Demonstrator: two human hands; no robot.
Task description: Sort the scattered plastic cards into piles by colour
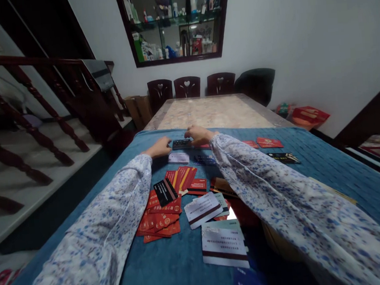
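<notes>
Black card [181,145], rectangular, pale printing, flat on blue cloth [153,271]

Table [203,109]: stone-look top, bare at far end, blue cloth [138,267] over the near part. Cards on the cloth, all refs to the white card stack [178,157]. Just beyond it: black card [181,145]. Just right: dark blue card [205,160]. Nearer: fanned red-and-gold cards [181,178]. Nearer, left: red pile [161,220], black striped card [165,192] on top. Nearer, right: white striped cards [223,246], overlapping pale green ones. Well right: red card [270,142], black patterned card [282,157].
</notes>
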